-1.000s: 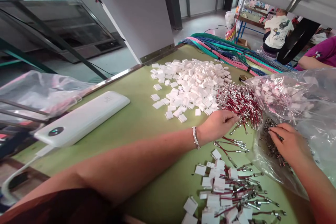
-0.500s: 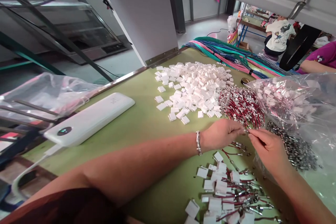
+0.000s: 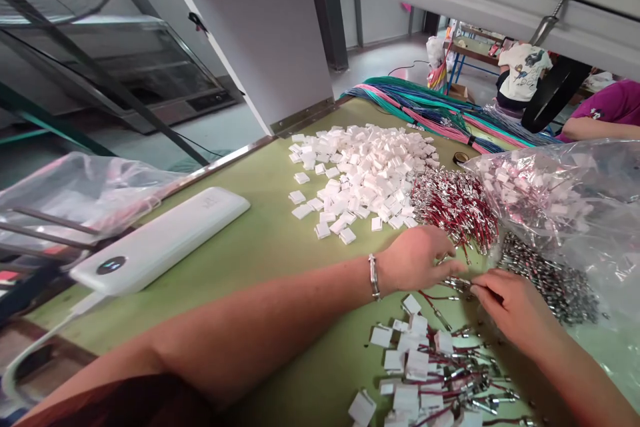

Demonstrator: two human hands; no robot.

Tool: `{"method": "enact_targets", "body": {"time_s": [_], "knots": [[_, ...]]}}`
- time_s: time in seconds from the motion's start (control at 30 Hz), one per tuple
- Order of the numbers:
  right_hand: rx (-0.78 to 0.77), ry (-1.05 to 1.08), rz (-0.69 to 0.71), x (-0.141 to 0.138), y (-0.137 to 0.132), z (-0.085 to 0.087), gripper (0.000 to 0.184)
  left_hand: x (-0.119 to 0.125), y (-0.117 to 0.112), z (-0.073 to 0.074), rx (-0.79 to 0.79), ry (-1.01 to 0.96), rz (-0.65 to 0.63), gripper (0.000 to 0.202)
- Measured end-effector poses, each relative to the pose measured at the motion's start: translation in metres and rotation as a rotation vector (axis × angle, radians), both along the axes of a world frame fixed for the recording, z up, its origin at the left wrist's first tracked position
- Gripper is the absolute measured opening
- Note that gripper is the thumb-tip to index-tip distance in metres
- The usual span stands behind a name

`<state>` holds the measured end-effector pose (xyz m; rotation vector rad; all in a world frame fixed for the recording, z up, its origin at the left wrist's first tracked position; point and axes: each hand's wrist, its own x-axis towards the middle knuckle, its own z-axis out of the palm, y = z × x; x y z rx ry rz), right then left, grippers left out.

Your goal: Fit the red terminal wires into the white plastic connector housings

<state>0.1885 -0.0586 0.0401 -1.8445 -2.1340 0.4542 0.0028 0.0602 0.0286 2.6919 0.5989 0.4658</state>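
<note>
Right between my two hands lay the short red wire leads (image 3: pixel 453 282) with metal terminals, a few loose ones on the green table (image 3: pixel 260 240), their long axes running roughly across from one hand to the other. My left hand (image 3: pixel 417 257) rested palm down just above them, fingers curled loosely, the fingertips touching the nearest lead; whether it truly pinched one I could not tell. My right hand (image 3: pixel 510 307) came in from the opposite side, fingers drawn together at the terminal end of the same little cluster, closed around something small, though the grip itself was hidden. Both hands were about equally close, nearly meeting.

Just beyond my left fingertips sat the big heap of red leads (image 3: pixel 457 203). Farther out from that hand spread the pile of white plastic housings (image 3: pixel 365 167). Beyond my right hand lay a clear plastic bag (image 3: pixel 575 200) with a mound of metal terminals (image 3: pixel 550 277) beside it. Nearer to me than both hands were finished leads with white housings (image 3: pixel 425 360). Well off past my left forearm lay a white power bank (image 3: pixel 160 240).
</note>
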Motion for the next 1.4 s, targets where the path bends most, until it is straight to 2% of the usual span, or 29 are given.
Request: {"method": "enact_targets", "body": {"time_s": [0.1,0.23,0.37,0.47,0.63,0.8,0.9,0.97,1.07,1.17,1.27,1.4], "knots": [[0.086,-0.073,0.044,0.001,-0.005,-0.007,0.023,0.006,0.001,0.003,0.009,0.117,0.179,0.034],[0.236,-0.178,0.077,-0.006,-0.004,-0.011,0.027,0.013,-0.003,0.007,0.016,0.279,0.230,0.022],[0.269,-0.187,0.082,-0.003,-0.001,-0.009,0.032,0.007,-0.001,0.014,-0.008,0.350,0.279,0.015],[0.244,-0.140,0.043,0.004,-0.001,-0.007,0.030,0.000,0.003,0.020,-0.016,0.322,0.280,0.016],[0.303,-0.057,-0.021,0.004,0.008,-0.005,0.025,-0.002,0.008,0.020,0.009,0.113,0.263,0.023],[0.197,-0.369,0.102,-0.011,0.038,-0.001,0.022,0.000,0.014,0.013,0.077,0.091,0.304,0.019],[0.154,-0.535,0.079,-0.008,0.058,0.000,0.020,-0.001,0.016,0.013,0.138,0.165,0.287,0.014],[0.154,-0.573,0.038,-0.002,0.070,-0.001,0.022,-0.002,0.018,0.015,0.166,0.240,0.286,0.017],[0.148,-0.501,-0.034,0.011,0.083,-0.004,0.025,-0.002,0.020,0.015,0.134,0.309,0.364,0.020],[0.159,-0.339,-0.038,0.021,0.089,-0.007,0.026,-0.002,0.021,0.014,0.048,0.249,0.417,0.014],[0.207,-0.146,-0.072,0.026,0.084,-0.003,0.023,-0.002,0.020,0.013,-0.018,0.150,0.380,0.020],[0.291,0.167,-0.277,0.019,0.064,0.011,0.022,-0.002,0.014,0.014,0.004,0.052,0.278,0.022]]}}
